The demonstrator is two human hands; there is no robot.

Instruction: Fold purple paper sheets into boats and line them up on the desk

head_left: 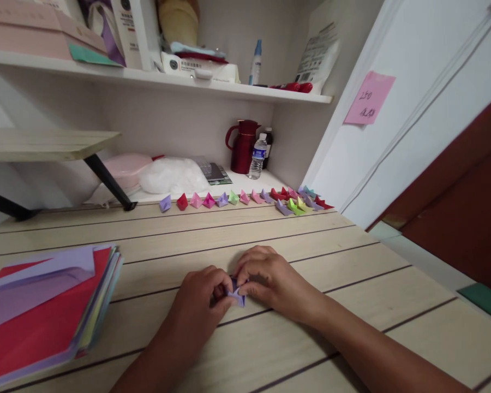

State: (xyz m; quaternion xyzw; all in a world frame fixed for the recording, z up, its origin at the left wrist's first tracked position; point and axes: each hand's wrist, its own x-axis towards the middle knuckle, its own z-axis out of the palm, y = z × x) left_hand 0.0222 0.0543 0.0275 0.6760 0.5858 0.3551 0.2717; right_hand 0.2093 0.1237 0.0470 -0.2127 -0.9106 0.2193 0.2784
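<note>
Both hands meet at the middle of the wooden table (352,305). My left hand (200,297) and my right hand (265,278) pinch a small folded purple paper piece (237,295) between their fingertips, pressing it down on the tabletop. Most of the paper is hidden under the fingers. A stack of coloured paper sheets (41,311), red and lilac on top, lies at the left near my left forearm. A row of several small folded paper shapes (245,197) in purple, red, pink, green and yellow lines the far edge of the table.
Behind the table, a lower shelf holds a red jug (242,144), a water bottle (257,157), a pink box (126,166) and a white bag (172,176). An upper shelf (155,79) carries boxes and packets. A pink note (369,98) sticks to the white door at right.
</note>
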